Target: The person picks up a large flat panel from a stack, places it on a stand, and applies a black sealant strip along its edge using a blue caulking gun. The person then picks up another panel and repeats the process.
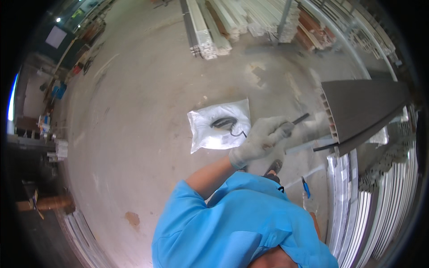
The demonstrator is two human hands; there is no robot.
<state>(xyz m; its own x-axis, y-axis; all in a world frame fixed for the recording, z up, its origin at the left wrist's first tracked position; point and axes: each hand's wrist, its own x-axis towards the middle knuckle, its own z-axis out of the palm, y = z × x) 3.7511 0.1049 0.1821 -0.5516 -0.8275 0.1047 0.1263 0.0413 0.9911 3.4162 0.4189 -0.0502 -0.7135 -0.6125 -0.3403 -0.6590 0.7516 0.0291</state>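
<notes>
Your gloved left grip is closed around a slim dark bar, whose free end points up and right, toward the hollow-celled end of a dark grey-brown panel; bar and panel appear apart. Your right grip isn't in view, so I can't tell whether it holds anything. A thin black strip juts out at the panel's lower left corner; whether it is seated there or merely lies against it, you can't judge from here. The step in hand seems to be work at that open end with the bar, and your next move probably calls for lining it up with the panel's edge while the panel is kept steady. Just past your left grip, toward the left, a white sack lies on the floor, with a coil of dark cord right of its middle and a loose end trailing toward its right edge. Nearer your body, a blue utility knife lies to the right of your shoe, and bundled profiles run along the floor's right side; watch your footing there if you turn.
</notes>
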